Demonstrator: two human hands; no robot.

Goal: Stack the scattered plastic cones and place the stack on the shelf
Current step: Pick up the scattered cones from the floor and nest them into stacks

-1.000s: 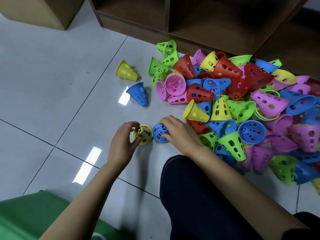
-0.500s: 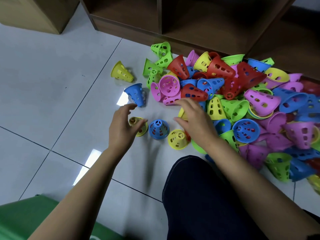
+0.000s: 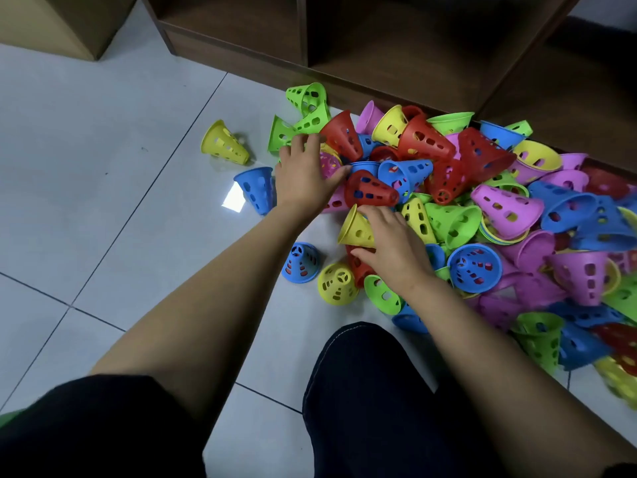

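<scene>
- Location: the pile of cones [image 3: 499,208] lies on the tiled floor [image 3: 103,167] at the right, against the foot of the wooden shelf [image 3: 396,63] at the far side. No stack is in view.
- Left hand [image 3: 301,181]: reaches into the far left edge of the pile, fingers curved over a pink cone [image 3: 329,163]. Whether the grip is closed cannot be told.
- Right hand [image 3: 393,253]: pinches a yellow cone [image 3: 355,229] lying on its side, fingers above, thumb below.
- Handling: the cones appear light, thin-walled and stiff. The smooth plastic probably slips, but the holes offer purchase.
- Hold point: grasp the wall near the wide rim, keeping the narrow end free for nesting.
</scene>
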